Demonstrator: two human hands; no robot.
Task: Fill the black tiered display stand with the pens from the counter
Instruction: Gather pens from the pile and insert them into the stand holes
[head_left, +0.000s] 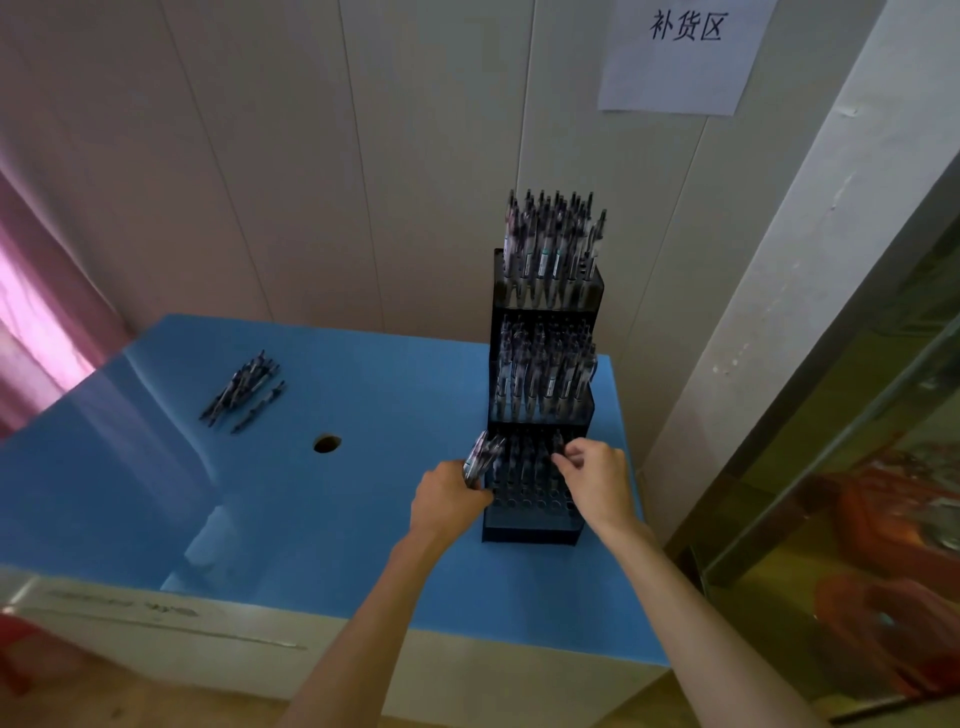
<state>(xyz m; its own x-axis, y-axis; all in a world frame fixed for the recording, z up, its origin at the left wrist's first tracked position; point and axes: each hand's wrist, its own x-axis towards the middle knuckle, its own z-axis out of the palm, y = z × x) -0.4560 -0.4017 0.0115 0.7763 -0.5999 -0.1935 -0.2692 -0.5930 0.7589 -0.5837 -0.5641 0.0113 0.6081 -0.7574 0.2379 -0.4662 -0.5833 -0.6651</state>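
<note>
While both hands (524, 491) grip pens (480, 457) at the stand (540, 530), wall sign (680, 52) "补货区".

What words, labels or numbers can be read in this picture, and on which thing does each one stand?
"补货区": printed in dark characters on the white paper sheet stuck on the wall.
Front edge of the counter: grey marks, too blurred to read.
Pens in the black tiered display stand: patterned barrels, any print too small to read.
Loose pens on the counter: nothing legible.
</note>
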